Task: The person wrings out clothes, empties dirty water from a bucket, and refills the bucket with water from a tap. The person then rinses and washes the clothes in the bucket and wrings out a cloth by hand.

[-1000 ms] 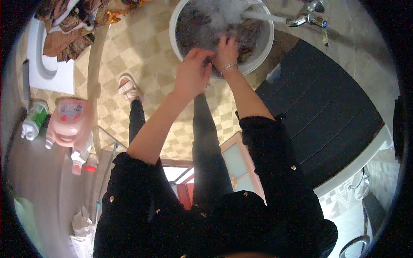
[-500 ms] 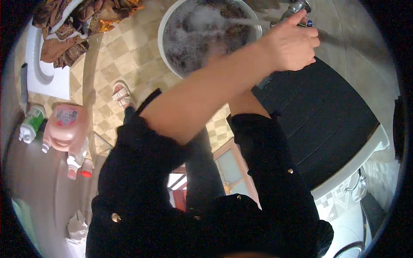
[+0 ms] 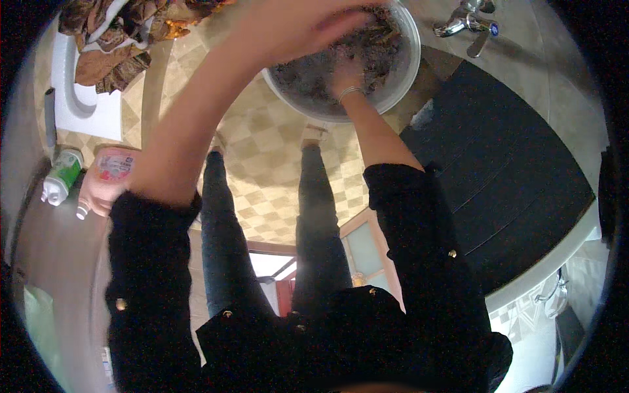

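A round white-rimmed tub (image 3: 414,65) stands at the top centre, holding dark, wet, patterned material (image 3: 386,47), probably cloth, in water. My right hand (image 3: 347,73), with a thin bracelet at the wrist, reaches down into the tub. It is blurred and its fingers are sunk in the dark contents. Above the tub's far left side, my left hand (image 3: 304,26) stretches across, smeared by motion and partly cut off by the top edge. A chrome tap (image 3: 466,25) is on the wall to the right of the tub; no stream shows from its spout.
Brown patterned clothes (image 3: 114,62) lie by a white squat toilet (image 3: 65,98) at the upper left. A pink detergent jug (image 3: 108,177) and a green-and-white bottle (image 3: 63,175) stand at left. A black ridged surface (image 3: 498,177) spreads at right. The floor (image 3: 262,190) is checkered tile.
My left hand has left the tap and swung left over the tub. The water stream has stopped. My right hand now shows inside the tub, and the view has shifted.
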The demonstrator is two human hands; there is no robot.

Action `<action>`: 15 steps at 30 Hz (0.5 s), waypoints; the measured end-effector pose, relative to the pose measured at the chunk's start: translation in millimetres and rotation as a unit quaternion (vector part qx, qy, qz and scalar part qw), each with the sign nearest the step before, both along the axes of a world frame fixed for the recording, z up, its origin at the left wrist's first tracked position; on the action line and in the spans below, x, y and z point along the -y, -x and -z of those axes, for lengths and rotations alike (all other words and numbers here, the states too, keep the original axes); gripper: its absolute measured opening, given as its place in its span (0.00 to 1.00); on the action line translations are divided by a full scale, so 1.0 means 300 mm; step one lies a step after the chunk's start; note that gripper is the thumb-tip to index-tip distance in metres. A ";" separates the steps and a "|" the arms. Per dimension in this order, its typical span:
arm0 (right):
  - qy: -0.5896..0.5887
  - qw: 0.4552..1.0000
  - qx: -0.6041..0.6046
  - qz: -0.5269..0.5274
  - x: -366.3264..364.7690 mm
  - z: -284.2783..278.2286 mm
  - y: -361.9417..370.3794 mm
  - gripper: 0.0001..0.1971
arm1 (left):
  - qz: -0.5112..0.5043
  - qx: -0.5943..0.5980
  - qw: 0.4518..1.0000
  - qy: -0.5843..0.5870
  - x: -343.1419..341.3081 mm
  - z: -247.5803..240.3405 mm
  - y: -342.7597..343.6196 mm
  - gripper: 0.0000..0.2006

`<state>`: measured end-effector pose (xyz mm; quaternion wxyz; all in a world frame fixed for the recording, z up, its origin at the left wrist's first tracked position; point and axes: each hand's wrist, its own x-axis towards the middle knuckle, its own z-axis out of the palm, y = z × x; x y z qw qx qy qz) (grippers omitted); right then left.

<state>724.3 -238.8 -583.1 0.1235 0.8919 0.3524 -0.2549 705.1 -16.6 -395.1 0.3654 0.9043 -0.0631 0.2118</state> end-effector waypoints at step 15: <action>-0.220 0.958 -0.054 0.176 -0.052 -0.337 0.060 0.35 | -0.560 -0.523 0.514 0.385 0.514 -0.172 1.913 0.12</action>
